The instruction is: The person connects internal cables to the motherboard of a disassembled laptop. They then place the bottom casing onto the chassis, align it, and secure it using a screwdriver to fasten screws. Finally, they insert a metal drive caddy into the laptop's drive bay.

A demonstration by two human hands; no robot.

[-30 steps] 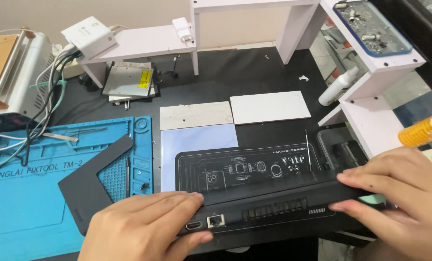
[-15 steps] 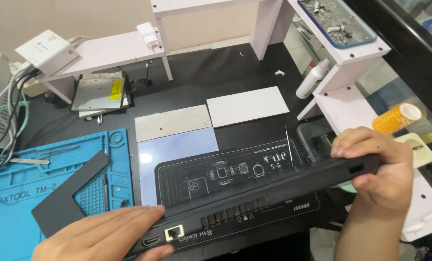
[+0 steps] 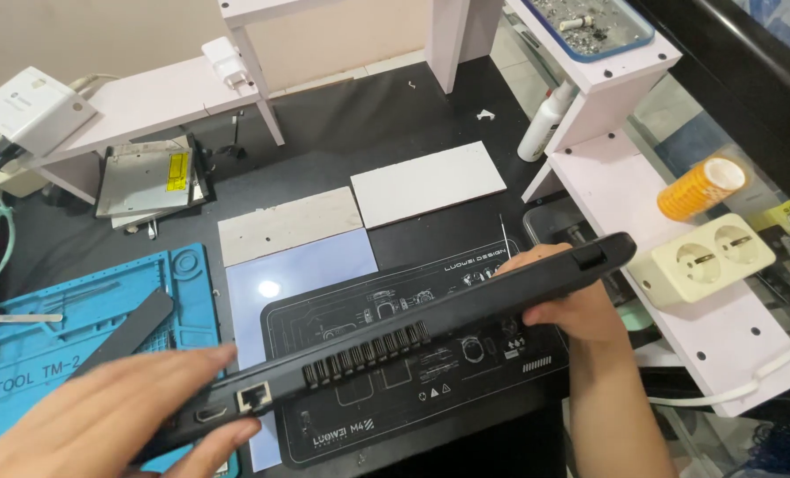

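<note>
You hold the laptop (image 3: 413,341) up off the bench, closed and tipped on edge, so its thin side with the row of vents and the ports faces you. Its long axis slants from low near the bench's front left to high toward the right shelf, and that slant is the relation that matters: one end sits in each hand, with nothing under the middle. Your left hand (image 3: 112,420) takes the low end, palm under and fingers spread along the body beside the ports. Your right hand (image 3: 581,305) takes the high end, fingers curled up behind the far face; the thumb is hidden, so how tightly it pinches I cannot tell. The high corner juts past your right hand and hangs close to the white socket block (image 3: 705,261) on the shelf, though apart from it. Directly below the laptop lies the black mat (image 3: 430,407), its length roughly matching the laptop's. The blue mat (image 3: 68,336) lies at the bench's left.
</note>
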